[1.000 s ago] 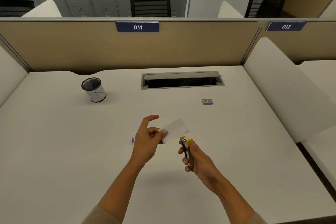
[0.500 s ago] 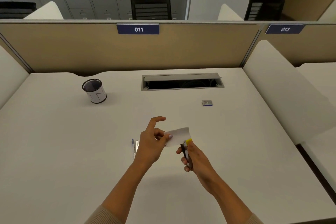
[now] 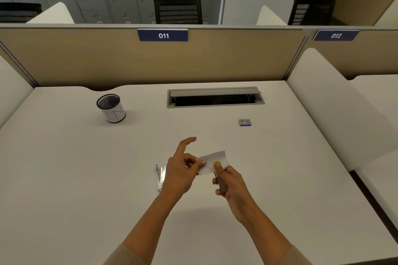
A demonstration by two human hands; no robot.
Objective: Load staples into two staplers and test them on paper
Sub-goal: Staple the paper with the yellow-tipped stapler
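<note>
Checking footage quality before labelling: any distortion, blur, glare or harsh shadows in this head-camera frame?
Head view: wide-angle lens splays the partition seams outward; lighting soft and even, only a faint shadow on the desk; paper and yellow stapler slightly soft; no glare.

The pen cup (image 3: 111, 108) is standing far left on the desk (image 3: 64, 178), the cable hatch (image 3: 215, 97) lying behind centre, the staple box (image 3: 244, 122) nearer, to the right. One stapler (image 3: 161, 175) is lying just left of the left hand (image 3: 181, 172). The paper slip (image 3: 215, 159) is sitting between that hand and the right hand (image 3: 232, 182), which is holding the other stapler (image 3: 216, 163).
</note>
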